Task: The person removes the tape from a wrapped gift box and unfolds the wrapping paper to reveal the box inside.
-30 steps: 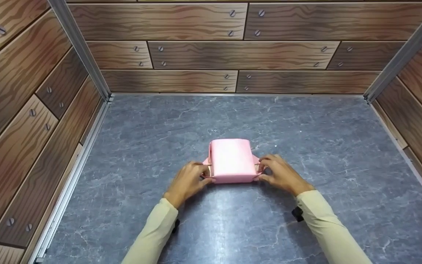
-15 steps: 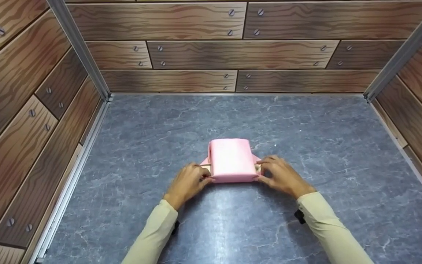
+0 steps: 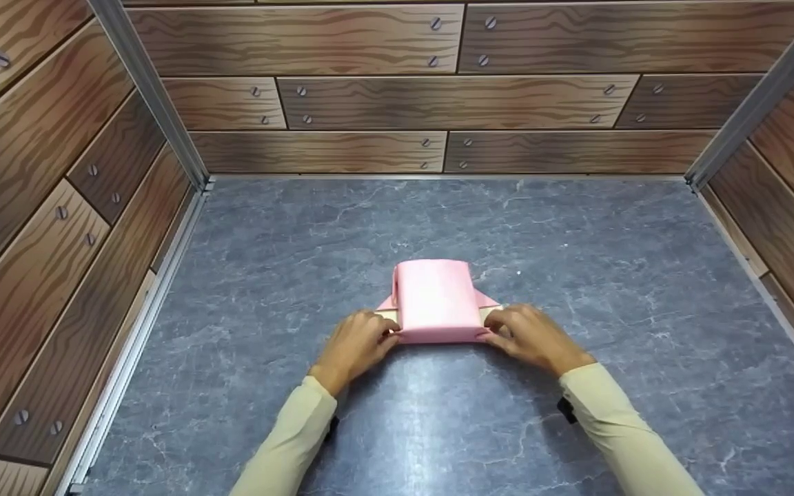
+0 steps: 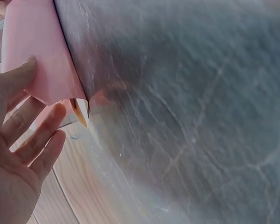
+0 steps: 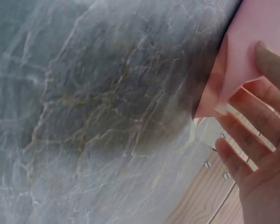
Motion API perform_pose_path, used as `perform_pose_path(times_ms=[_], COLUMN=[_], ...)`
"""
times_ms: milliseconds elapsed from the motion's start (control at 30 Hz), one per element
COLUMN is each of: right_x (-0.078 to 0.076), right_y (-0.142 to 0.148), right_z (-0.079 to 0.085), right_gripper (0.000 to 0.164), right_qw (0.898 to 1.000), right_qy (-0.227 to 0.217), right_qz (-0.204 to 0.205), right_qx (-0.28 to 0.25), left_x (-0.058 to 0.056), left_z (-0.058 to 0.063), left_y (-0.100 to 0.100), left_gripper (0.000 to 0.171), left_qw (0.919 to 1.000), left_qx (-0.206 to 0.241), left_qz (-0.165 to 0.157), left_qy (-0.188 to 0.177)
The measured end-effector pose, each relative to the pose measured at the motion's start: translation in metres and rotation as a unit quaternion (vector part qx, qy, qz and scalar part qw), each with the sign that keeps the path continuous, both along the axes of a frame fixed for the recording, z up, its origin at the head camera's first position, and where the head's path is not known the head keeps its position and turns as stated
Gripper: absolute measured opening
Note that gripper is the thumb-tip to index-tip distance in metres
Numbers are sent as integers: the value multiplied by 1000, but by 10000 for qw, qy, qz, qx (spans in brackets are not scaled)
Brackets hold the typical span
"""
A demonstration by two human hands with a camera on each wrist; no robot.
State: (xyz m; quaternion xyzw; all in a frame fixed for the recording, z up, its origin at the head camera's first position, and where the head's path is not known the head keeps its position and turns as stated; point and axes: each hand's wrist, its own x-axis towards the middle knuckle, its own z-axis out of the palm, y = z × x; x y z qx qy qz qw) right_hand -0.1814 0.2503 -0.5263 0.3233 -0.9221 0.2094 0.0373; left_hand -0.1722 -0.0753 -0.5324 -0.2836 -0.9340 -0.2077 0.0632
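On a grey marbled surface (image 3: 438, 220), we face a pink package (image 3: 437, 296). Our left hand (image 3: 354, 344) and right hand (image 3: 535, 336) pinch its opposite ends.

Parcel (image 3: 437, 296) on tabletop (image 3: 287, 241), between left hand (image 3: 355, 346) and right hand (image 3: 536, 337) (both touching); wall (image 3: 449, 103) behind, well apart.

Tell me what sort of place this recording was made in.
Probably a purpose-built recording booth: printed wood-plank panels wall three sides, metal corner posts join them, and a marbled grey surface lies under the pink package.
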Motion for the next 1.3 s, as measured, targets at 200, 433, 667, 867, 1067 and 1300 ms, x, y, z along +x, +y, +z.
perform_pose_path(times_ms=[200, 433, 667, 867, 1067, 1300], right_x=[0, -4, -9, -13, -16, -16], right_y=[-3, -6, -10, -10, -9, -9], right_z=[0, -3, -7, -8, -7, -8], right_gripper=[9, 19, 15, 6, 17, 20], right_qw=[9997, 9993, 9970, 9949, 9901, 9842], right_qy=[-135, -277, -431, -536, -891, -1205], right_qz=[19, -257, -603, -684, -785, -990], right_qx=[196, -26, -240, -514, -753, -841], left_x=[1, -4, -14, -19, -20, -19], left_z=[0, -1, -2, -4, 1, 4], left_y=[3, 8, 11, 13, 11, 10], left_gripper=[12, 9, 12, 15, 20, 23], left_qw=[9998, 9994, 9963, 9921, 9887, 9886], left_qx=[-158, -95, 150, 401, 509, 489], left_qz=[119, 331, 821, 1092, 1179, 1098], left_qy=[-26, -20, -178, -470, -770, -911])
